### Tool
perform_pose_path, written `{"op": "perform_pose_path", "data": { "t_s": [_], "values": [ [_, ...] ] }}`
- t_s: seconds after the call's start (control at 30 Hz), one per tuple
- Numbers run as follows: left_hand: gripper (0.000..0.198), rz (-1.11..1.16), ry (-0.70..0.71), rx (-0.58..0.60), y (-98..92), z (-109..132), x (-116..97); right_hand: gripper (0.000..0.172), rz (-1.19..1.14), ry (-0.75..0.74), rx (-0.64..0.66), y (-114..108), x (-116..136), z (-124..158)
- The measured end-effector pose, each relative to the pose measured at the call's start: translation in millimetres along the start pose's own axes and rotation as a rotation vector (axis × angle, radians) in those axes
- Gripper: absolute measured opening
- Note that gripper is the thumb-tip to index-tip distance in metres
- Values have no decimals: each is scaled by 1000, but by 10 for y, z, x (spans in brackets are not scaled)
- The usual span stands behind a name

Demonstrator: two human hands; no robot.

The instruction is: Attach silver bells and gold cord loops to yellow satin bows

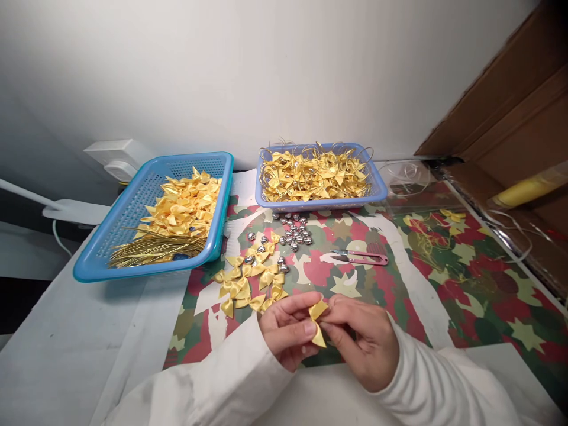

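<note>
A yellow satin ribbon bow [319, 337] stands on end between the thumb and fingers of my left hand [288, 330]. Close against its right side is my right hand [366, 340], thumb and fingers pinched together; whatever they grip is too small or hidden to make out. Just beyond my left hand lies a loose group of similar yellow bows [239, 288]. Several small silver jingle bells [295, 232] are gathered farther back, with a few among the bows. Thread snips with a pink handle [361, 257] lie beyond my right hand.
At the left, a blue basket [100, 236] holds yellow bows and a bundle of gold ties [155, 248]. A second blue basket [288, 205] at the back is full of bows with looped gold ties. Thread scraps [428, 242] lie right; a cardboard box [501, 106] borders that side.
</note>
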State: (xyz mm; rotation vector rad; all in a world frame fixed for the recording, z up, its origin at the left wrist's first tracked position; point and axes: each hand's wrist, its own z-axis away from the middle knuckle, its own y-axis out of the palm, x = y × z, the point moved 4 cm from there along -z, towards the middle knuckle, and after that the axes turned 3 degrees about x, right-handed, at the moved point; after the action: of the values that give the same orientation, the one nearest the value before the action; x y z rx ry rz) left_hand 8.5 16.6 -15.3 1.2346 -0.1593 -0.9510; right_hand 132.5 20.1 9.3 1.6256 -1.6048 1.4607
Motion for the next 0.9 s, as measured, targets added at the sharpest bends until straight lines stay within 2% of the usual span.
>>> {"op": "perform_pose_path", "data": {
  "t_s": [0.23, 0.33, 0.5, 0.57, 0.67, 0.77, 0.9],
  "values": [
    [30, -2, 20, -38, 34, 11, -12, 16, -60, 39, -27, -20, -16, -7],
    [30, -38, 44, -102, 35, 13, 0, 15, -69, 43, -37, -8, -15, -9],
    [30, -188, 180, -211, -20, 9, 10, 14, 1, 44, -41, -25, 16, -31],
    [32, -261, 254, -249, -33, 10, -19, 12, 104, -3, -99, -94, 58, -54],
    [32, -408, 338, -301, -40, 19, -72, 21, 271, -81, -240, -217, 130, -79],
    [35, -529, 371, -286, -42, 22, -92, 21, 335, -127, -165, -217, 167, -112],
    [40, -589, 356, -232, -50, 8, -87, 16, 298, -85, -23, -167, 156, -151]
  ]
}}
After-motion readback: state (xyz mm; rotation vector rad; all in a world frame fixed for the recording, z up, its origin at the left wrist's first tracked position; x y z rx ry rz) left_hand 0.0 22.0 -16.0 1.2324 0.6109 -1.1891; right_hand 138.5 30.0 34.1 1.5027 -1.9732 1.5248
